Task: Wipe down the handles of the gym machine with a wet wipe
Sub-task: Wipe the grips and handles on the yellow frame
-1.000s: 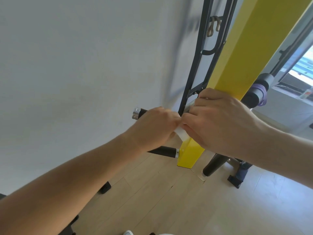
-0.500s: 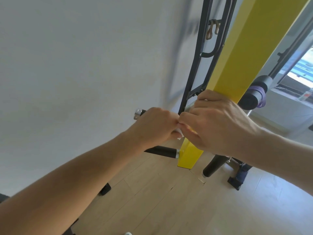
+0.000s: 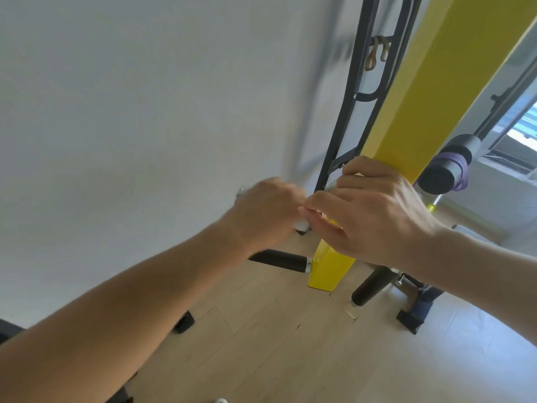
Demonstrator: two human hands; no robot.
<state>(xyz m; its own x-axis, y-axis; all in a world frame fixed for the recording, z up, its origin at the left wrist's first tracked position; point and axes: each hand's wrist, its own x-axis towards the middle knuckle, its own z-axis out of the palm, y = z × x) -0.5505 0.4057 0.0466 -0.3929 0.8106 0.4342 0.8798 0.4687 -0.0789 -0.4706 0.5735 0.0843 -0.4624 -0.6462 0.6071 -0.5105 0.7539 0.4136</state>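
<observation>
My left hand (image 3: 267, 212), blurred by motion, is wrapped around the upper handle, whose chrome end (image 3: 241, 193) sticks out to its left. A white wet wipe (image 3: 302, 226) peeks out under its fingers. My right hand (image 3: 372, 210) sits directly to the right, against the yellow post (image 3: 406, 112), with curled fingertips meeting the left hand at the wipe. Most of the wipe is hidden between the hands. A lower black foam handle (image 3: 279, 258) juts left from the post's foot. A second black handle (image 3: 367, 289) angles down to its right.
A white wall fills the left side. A black metal frame (image 3: 348, 112) with hanging straps (image 3: 465, 167) rises behind the post. A padded roller wrapped in a purple band (image 3: 447, 167) sits at right. Black machine feet (image 3: 411, 321) rest on the pale wood floor.
My left hand has slid left along the upper handle and now covers more of it. The visible strip of wipe has shrunk. My right hand stays by the post.
</observation>
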